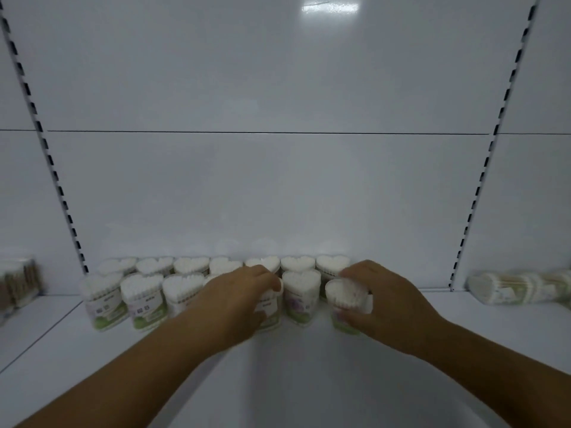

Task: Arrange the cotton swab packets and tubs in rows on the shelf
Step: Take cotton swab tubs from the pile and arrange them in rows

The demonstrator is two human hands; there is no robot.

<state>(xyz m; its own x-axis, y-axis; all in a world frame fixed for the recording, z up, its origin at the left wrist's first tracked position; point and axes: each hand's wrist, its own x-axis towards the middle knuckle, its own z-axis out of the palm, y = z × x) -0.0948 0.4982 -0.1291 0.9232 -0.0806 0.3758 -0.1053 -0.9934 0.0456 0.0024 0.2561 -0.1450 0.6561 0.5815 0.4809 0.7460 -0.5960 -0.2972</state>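
Observation:
Heart-shaped clear tubs of white cotton swabs stand in two rows on the white shelf, against the back panel. The back row holds several tubs. In the front row, my left hand grips a tub with a green label, mostly hidden under my fingers. My right hand grips the rightmost front tub, which sits at the row's right end. Between my hands stands a tub with a purple label. Further green-label tubs fill the front row to the left.
Bundled cotton swab packets lie on the neighbouring shelf at far right. More swab packs stand on the shelf section at far left. Slotted uprights frame the bay on both sides.

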